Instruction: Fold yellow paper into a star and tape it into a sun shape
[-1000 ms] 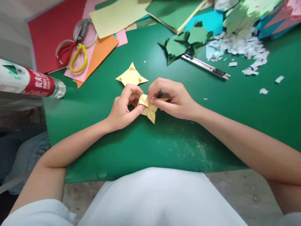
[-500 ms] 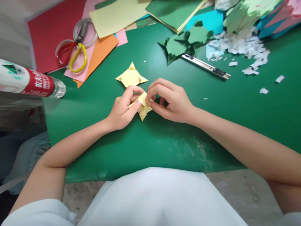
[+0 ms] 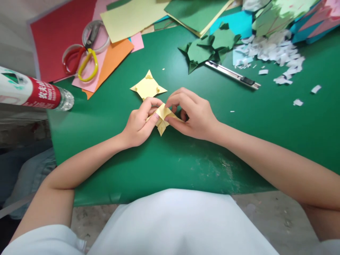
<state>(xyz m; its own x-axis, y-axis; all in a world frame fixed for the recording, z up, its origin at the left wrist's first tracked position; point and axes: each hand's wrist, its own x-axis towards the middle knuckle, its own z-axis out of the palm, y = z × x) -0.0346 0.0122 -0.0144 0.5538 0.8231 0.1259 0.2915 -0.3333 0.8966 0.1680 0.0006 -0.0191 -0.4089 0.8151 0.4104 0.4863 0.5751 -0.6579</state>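
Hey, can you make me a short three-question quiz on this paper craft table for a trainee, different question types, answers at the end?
1. Multiple choice: what do the left hand and right hand hold between their fingers?
A) the bottle
B) a folded yellow paper
C) an orange sheet

2. True or false: in the picture, the scissors lie to the right of the utility knife.

3. Short answer: what lies on the green table just beyond the left hand?

Key:
1. B
2. False; the scissors lie to the left of the knife.
3. A star-like yellow paper shape.
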